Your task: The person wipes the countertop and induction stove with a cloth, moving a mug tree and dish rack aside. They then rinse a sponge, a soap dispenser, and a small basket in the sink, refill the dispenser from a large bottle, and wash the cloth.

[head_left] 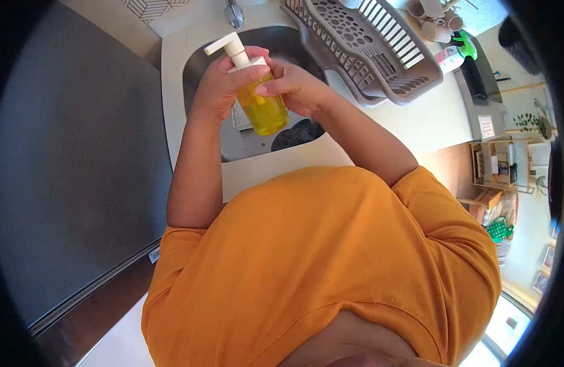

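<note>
A clear pump bottle of yellow liquid with a white pump head is held above the sink. My left hand wraps around the bottle's neck and upper body, thumb across the front. My right hand touches the bottle from the right side, fingers pressed against it near the neck. The bottle is tilted, pump head pointing up and left. Below it in the basin lie a dark round item and a white grid-like piece.
A grey dish rack sits on the counter right of the sink, with cups and a green-capped bottle beyond it. The tap stands behind the basin. A dark grey surface lies left of the sink. Shelves stand at far right.
</note>
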A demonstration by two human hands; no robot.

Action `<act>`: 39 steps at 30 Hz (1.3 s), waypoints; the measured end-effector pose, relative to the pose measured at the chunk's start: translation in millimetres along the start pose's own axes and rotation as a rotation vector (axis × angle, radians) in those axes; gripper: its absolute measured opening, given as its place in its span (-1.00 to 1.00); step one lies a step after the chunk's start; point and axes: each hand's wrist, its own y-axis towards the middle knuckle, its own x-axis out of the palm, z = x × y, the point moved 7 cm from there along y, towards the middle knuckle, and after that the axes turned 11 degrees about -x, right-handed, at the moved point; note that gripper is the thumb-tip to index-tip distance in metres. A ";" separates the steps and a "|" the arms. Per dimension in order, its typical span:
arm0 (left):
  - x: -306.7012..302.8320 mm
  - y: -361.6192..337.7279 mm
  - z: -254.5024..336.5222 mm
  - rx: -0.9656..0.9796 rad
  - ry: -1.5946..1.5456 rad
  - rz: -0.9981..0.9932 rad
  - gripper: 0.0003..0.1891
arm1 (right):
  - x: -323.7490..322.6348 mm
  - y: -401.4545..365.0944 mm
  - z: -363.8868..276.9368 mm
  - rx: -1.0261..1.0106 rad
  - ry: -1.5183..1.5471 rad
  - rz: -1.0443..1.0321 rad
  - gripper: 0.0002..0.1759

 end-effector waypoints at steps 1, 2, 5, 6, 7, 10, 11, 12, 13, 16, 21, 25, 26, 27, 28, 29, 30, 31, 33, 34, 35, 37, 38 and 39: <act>1.3 -0.1 -0.4 -0.007 -0.112 -0.001 -0.56 | -2.5 0.8 1.3 0.000 -0.001 0.000 -0.38; 1.8 0.0 -1.2 -0.015 -0.226 0.000 -0.55 | -4.9 1.4 5.1 0.033 0.050 -0.012 -0.38; 2.0 -1.3 3.2 -0.014 -0.300 0.024 -0.57 | -5.1 0.6 10.7 0.078 0.115 0.046 -0.37; 1.2 0.4 -0.9 -0.015 -0.301 0.023 -0.57 | -7.7 0.4 11.8 0.087 0.122 0.112 -0.36; -4.4 2.6 -5.8 -0.006 -0.331 0.087 -0.63 | -10.2 1.8 15.6 0.087 0.121 0.112 -0.36; -11.5 4.1 -15.0 0.016 -0.351 0.213 -0.69 | -26.9 1.4 28.7 0.132 0.048 0.213 -0.27; -14.3 3.0 -16.0 0.027 -0.342 0.275 -0.69 | -32.4 -2.7 25.1 0.102 -0.070 0.263 -0.29; -15.2 4.6 -17.4 0.024 -0.340 0.274 -0.69 | -35.8 -7.4 22.2 0.072 -0.186 0.313 -0.30; -17.5 6.9 -17.6 0.047 -0.368 0.273 -0.67 | -29.7 -13.1 24.6 0.072 -0.182 0.315 -0.30; -18.1 5.1 -16.6 0.069 -0.443 0.314 -0.63 | -2.5 -25.5 30.2 -0.059 0.047 0.240 -0.35; -25.2 8.8 -13.0 0.159 -0.615 0.424 -0.59 | -24.5 -31.8 21.9 -0.536 -0.326 0.487 -0.46; -7.6 5.7 0.4 0.206 -0.511 0.254 -0.66 | -44.6 -28.5 23.4 -0.542 -0.386 0.433 -0.49; -1.8 5.9 6.9 0.264 -0.394 0.177 -0.65 | -44.2 -15.7 50.0 -0.157 0.214 0.133 -0.46; -4.0 6.1 8.0 0.264 -0.397 0.173 -0.65 | -24.7 -23.6 66.4 0.248 0.796 -0.179 -0.42; -1.7 6.7 9.0 0.223 -0.425 0.091 -0.64 | -22.6 -24.4 63.3 0.248 0.795 -0.173 -0.42; 2.6 7.4 8.3 0.179 -0.452 0.010 -0.63 | -22.9 -20.6 53.8 0.151 0.709 -0.061 -0.44; 2.7 9.6 7.4 0.178 -0.458 0.010 -0.63 | -22.5 -16.9 42.3 0.057 0.618 0.047 -0.46; -6.5 12.3 2.7 0.168 -0.557 0.121 -0.62 | -20.3 -13.8 30.0 -0.031 0.526 0.152 -0.48; -24.8 13.5 -7.4 0.189 -0.694 0.364 -0.58 | -21.9 -10.5 15.9 -0.205 0.342 0.350 -0.52; -24.5 16.6 -11.5 0.186 -0.694 0.369 -0.58 | -30.7 -5.2 28.3 -0.200 0.346 0.352 -0.52; -28.8 17.6 -19.6 0.199 -0.785 0.456 -0.58 | -49.2 -2.2 18.6 -0.510 -0.319 0.329 -0.54; -27.2 18.1 -35.1 0.206 -0.880 0.542 -0.58 | -47.8 -8.1 15.3 -0.749 -0.949 0.299 -0.59; -23.4 19.2 -39.5 0.206 -0.848 0.538 -0.60 | -49.1 -6.7 16.5 -0.746 -0.953 0.299 -0.59; -22.5 20.1 -42.6 0.207 -0.817 0.535 -0.62 | -64.1 -3.7 24.5 -0.607 -0.772 0.438 -0.61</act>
